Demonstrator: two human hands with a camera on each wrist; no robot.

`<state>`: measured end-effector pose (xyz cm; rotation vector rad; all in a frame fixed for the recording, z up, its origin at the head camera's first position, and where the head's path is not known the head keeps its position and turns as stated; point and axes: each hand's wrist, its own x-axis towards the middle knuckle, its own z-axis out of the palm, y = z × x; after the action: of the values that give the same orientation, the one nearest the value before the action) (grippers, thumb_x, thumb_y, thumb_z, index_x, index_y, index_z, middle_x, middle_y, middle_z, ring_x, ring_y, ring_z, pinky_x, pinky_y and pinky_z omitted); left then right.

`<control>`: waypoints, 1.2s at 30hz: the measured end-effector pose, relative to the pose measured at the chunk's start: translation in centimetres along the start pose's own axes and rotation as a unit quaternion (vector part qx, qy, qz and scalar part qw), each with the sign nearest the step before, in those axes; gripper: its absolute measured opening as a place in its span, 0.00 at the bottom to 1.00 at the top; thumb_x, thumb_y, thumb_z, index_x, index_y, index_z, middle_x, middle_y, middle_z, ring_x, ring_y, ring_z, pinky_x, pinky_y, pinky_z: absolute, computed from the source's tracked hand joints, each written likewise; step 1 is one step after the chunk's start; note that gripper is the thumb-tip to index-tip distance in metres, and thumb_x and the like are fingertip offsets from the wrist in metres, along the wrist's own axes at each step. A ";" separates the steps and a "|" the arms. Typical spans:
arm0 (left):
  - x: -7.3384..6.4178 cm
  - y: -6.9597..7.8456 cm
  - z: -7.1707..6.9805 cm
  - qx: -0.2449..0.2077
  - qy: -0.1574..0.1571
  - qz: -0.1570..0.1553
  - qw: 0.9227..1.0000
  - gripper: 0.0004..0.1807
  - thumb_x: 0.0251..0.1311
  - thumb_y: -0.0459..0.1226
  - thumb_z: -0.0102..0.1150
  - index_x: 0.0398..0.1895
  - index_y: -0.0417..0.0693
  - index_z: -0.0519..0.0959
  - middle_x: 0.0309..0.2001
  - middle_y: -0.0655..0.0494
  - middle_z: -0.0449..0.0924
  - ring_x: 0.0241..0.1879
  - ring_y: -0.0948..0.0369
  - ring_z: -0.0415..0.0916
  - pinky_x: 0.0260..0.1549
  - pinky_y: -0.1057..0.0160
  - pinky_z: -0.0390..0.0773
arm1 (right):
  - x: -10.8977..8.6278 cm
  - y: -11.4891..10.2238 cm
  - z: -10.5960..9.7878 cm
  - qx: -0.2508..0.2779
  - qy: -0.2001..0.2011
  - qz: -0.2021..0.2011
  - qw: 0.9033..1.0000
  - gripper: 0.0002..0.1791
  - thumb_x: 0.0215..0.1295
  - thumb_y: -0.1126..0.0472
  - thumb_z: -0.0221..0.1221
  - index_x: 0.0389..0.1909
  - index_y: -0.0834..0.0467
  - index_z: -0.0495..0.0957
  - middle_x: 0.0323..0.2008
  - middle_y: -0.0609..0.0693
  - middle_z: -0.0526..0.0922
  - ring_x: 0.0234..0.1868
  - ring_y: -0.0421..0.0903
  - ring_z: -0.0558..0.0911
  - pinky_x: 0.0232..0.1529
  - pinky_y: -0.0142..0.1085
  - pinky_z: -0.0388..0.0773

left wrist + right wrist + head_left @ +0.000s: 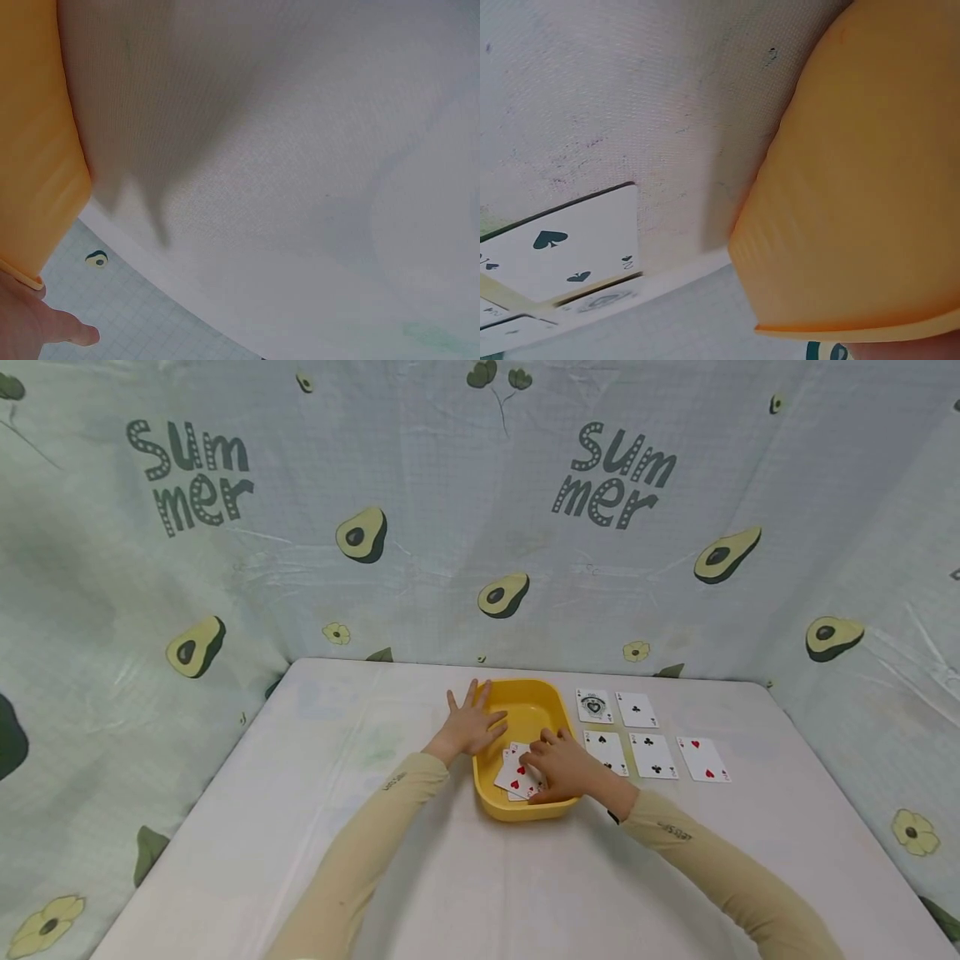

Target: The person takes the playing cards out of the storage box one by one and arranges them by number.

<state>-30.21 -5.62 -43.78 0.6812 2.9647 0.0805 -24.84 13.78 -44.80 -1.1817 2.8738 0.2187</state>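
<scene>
A yellow plastic tray (491,806) stands at the middle of the table. My left hand (471,727), fingers spread, rests at its left rim and holds nothing. Inside the tray lie a few overlapping playing cards (514,774), the top one with red hearts. My right hand (562,766) reaches over the right rim, with bent fingers and thumb at the hearts card; I cannot tell whether they pinch it. In the right wrist view, the tray's outer wall (855,187) hides most of that hand. The left wrist view catches the left hand's fingers (60,328) by the rim.
Right of the tray, cards lie face up in two rows: an ornate ace of spades (595,706) and ace of clubs (637,710) behind, then twos of spades (603,750), clubs (652,756) and hearts (703,760). A printed cloth (450,468) hangs behind the white table (337,727).
</scene>
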 end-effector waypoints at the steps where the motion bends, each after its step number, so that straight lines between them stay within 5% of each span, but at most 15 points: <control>1: 0.0 0.0 0.0 0.000 -0.001 0.000 1.000 0.25 0.66 0.54 0.30 0.63 0.63 0.63 0.71 0.48 0.34 0.69 0.44 0.29 0.57 0.31 0.38 | 0.0 0.0 0.0 0.002 -0.001 0.002 1.000 0.34 0.46 0.33 0.57 0.52 0.47 0.72 0.49 0.50 0.76 0.51 0.51 0.66 0.53 0.54 0.62; 22: -0.1 0.0 -0.1 0.004 0.004 0.002 1.000 0.25 0.66 0.54 0.30 0.63 0.63 0.63 0.71 0.47 0.34 0.69 0.44 0.30 0.57 0.31 0.40 | 0.2 -0.3 0.3 0.020 0.003 0.011 1.000 0.31 0.46 0.33 0.56 0.50 0.45 0.72 0.42 0.50 0.75 0.46 0.49 0.65 0.47 0.49 0.62; 28: 0.0 0.0 0.1 0.008 0.001 -0.001 1.000 0.25 0.65 0.55 0.30 0.63 0.63 0.63 0.71 0.47 0.34 0.70 0.44 0.30 0.58 0.31 0.40 | 0.1 -0.4 0.2 0.018 0.015 0.017 1.000 0.41 0.43 0.31 0.58 0.56 0.50 0.67 0.42 0.53 0.73 0.46 0.50 0.65 0.47 0.48 0.62; 36: -0.1 0.0 0.1 0.007 0.002 0.000 1.000 0.25 0.66 0.54 0.29 0.63 0.63 0.63 0.71 0.47 0.34 0.69 0.44 0.30 0.57 0.31 0.39 | 0.2 -0.7 -0.2 0.014 0.010 0.052 0.998 0.53 0.39 0.29 0.59 0.62 0.59 0.60 0.54 0.54 0.67 0.56 0.52 0.62 0.59 0.54 0.59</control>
<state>-30.14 -5.66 -43.88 0.6846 2.9718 0.0607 -24.46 13.17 -44.73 -1.0354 2.9481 0.1696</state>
